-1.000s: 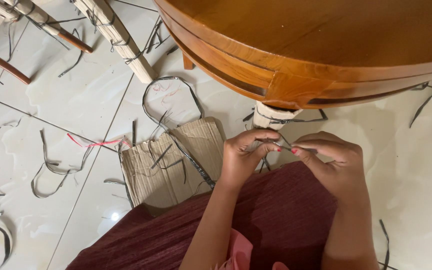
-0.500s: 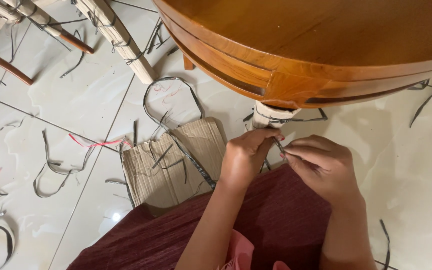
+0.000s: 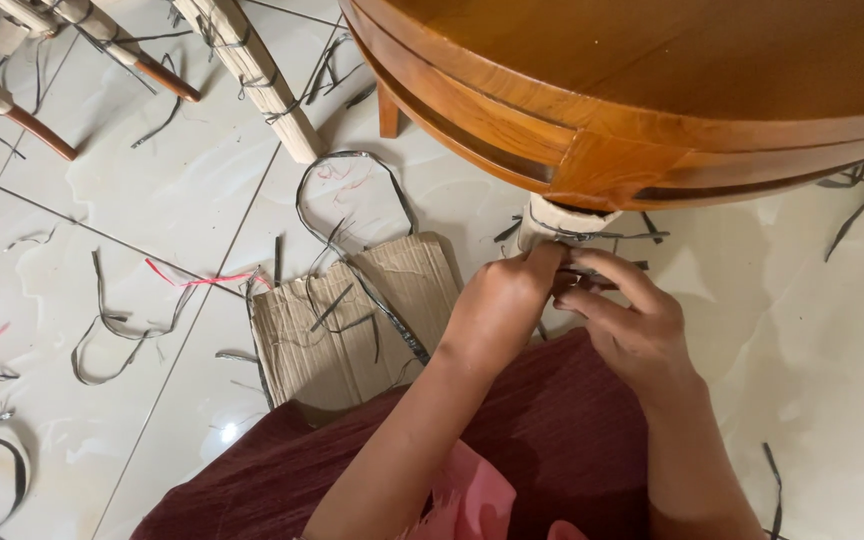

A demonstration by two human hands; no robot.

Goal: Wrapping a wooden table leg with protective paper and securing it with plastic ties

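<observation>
Hands first: your left hand (image 3: 497,310) and right hand (image 3: 627,325) pinch shut on a dark strap (image 3: 582,278) at the wrapped table leg (image 3: 550,222), twelve o'clock. Corrugated cardboard (image 3: 352,325) lies at nine o'clock. Tabletop (image 3: 672,90) hides the leg's upper end.

The floor (image 3: 182,190) is laid with pale, glossy tiles with thin dark joints, and a bright spot of light glints off it near the bottom left. A round table (image 3: 672,80) of warm orange-brown wood fills the upper right, while wrapped furniture legs (image 3: 252,75) slant in from the top left. Dark strap offcuts (image 3: 102,330) lie scattered across the tiles, and a flattened piece of corrugated cardboard (image 3: 352,320) lies among them.
</observation>
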